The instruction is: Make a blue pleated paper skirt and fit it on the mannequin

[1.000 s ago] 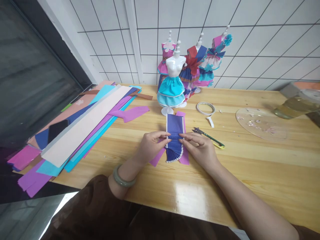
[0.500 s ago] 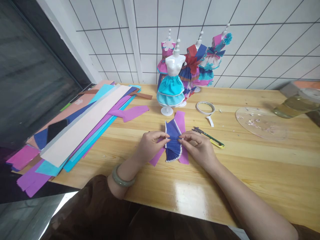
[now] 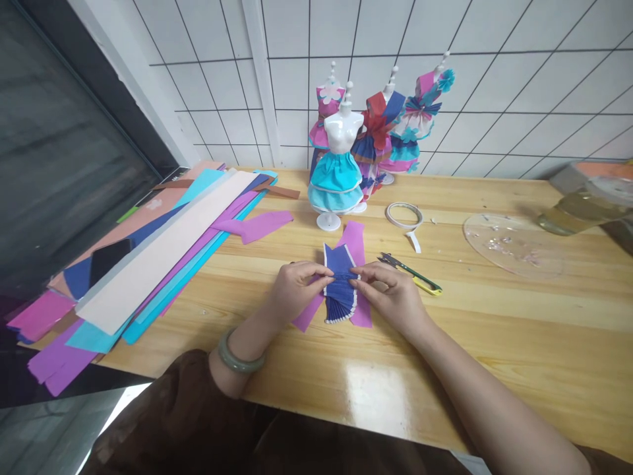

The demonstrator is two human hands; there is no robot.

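Observation:
A blue pleated strip [image 3: 341, 287] with white edges is held above the table at the centre, its near end fanned out in folds and its far end flatter. My left hand [image 3: 299, 290] pinches its left edge between thumb and fingertips. On the right edge, my right hand [image 3: 390, 290] pinches it the same way, level with the left. Purple strips [image 3: 363, 312] lie under the blue one, showing on both sides. Just right of my right hand are snips [image 3: 410, 272] with a green and yellow handle.
A pile of coloured strips [image 3: 168, 244] with a dark phone [image 3: 109, 262] covers the left. Behind stand a mannequin in a turquoise skirt [image 3: 336, 175] and several dressed ones. A tape roll [image 3: 404, 215], a clear plate [image 3: 514, 244] and a glass jar [image 3: 583, 210] are at right.
Both hands still pinch the blue strip, and its middle pleats look slightly more spread. The whole view has shifted a little.

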